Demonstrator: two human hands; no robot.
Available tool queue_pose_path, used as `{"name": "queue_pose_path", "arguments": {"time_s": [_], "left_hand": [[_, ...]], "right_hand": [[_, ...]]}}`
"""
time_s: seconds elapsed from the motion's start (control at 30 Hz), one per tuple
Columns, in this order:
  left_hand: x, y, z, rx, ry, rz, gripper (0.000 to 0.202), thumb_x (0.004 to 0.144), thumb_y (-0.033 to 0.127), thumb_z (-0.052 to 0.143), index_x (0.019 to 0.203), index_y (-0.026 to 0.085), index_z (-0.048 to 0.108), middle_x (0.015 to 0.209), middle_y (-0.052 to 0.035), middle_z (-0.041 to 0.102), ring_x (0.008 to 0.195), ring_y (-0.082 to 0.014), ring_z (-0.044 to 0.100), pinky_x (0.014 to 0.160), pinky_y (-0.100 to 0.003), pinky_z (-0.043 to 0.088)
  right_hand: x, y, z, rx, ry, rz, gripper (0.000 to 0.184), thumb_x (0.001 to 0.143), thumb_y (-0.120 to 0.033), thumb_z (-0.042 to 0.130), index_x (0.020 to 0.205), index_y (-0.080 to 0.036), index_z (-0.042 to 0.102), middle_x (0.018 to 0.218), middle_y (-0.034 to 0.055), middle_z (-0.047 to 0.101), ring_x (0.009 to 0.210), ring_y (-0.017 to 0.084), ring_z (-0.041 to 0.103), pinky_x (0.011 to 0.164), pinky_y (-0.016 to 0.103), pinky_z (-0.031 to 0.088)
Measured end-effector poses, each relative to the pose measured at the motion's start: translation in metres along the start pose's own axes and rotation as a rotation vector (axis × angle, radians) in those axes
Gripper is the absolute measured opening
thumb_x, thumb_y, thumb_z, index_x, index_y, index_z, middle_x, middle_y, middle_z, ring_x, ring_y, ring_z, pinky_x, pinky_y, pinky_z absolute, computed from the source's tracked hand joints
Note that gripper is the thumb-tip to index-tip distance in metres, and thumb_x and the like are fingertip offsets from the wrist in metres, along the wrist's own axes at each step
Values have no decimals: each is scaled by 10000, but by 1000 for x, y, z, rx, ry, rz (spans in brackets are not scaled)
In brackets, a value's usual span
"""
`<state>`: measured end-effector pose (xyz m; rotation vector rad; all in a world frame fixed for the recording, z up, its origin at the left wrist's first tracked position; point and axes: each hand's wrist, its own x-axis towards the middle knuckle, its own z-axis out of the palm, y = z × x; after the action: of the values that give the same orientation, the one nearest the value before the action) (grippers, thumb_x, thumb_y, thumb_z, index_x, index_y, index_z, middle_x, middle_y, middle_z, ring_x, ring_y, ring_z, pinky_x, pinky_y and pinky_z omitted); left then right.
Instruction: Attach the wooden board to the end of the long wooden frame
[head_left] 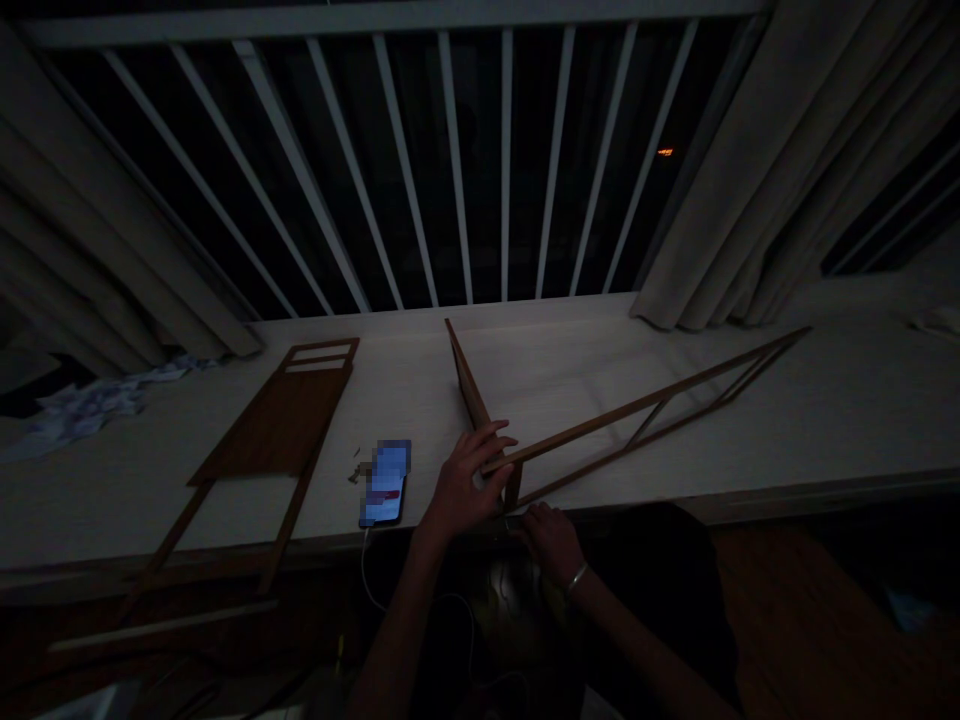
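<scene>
Wooden frames point(637, 408) sit on a wide, pale ledge point(570, 360) by a window. One long, thin frame point(637, 408) lies out to the right. A narrow wood piece point(469, 385) stands on its edge and meets the frame's near end. The left hand point(465, 480) is spread, with its fingers lying over the spot where they meet. That spot is partly hidden by the fingers. The right hand point(551, 540), with a bangle point(576, 578) on its wrist, is curled low by the ledge's front edge. It is dark there, so you cannot tell if it pinches anything. To the left, a brown slatted panel point(270, 420) lies flat, and its legs stick out past the edge. A phone point(386, 485) with a blurred screen sits between the panel and the hands, with a white cord point(367, 570) hanging down. Tiny bits point(354, 470) beside it are too small to make out.
</scene>
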<state>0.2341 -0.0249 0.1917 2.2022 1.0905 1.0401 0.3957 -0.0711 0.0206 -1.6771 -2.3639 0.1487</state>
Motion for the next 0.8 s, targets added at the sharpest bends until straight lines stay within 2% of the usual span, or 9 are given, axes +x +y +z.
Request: {"name": "queue_pose_path", "arguments": {"time_s": [0.23,0.57,0.8], "left_hand": [[0,0,1,0,16,13,254,809,209,477,1052,240,544,1256,-44,445,1141,-199,409,957,-390,336],[0,-1,2,-7,15,3,250,809,207,479,1050,237,543,1262,-40,439,1146,-193,402,961,-380,336],[0,-2,1,-22,14,13,252,812,203,476,1054,236,538,1265,-39,433,1155,-189,391,973,-384,324]], "right_hand": [[0,3,-5,23,78,25,230,796,-411,501,808,-188,557,823,62,587,843,214,488,754,340,304],[0,-3,1,207,169,41,199,792,-303,494,947,-179,505,912,68,562,835,199,493,724,306,328],[0,-12,4,240,216,28,237,807,-234,432,1027,-162,482,936,87,565,846,211,505,732,329,361]]}}
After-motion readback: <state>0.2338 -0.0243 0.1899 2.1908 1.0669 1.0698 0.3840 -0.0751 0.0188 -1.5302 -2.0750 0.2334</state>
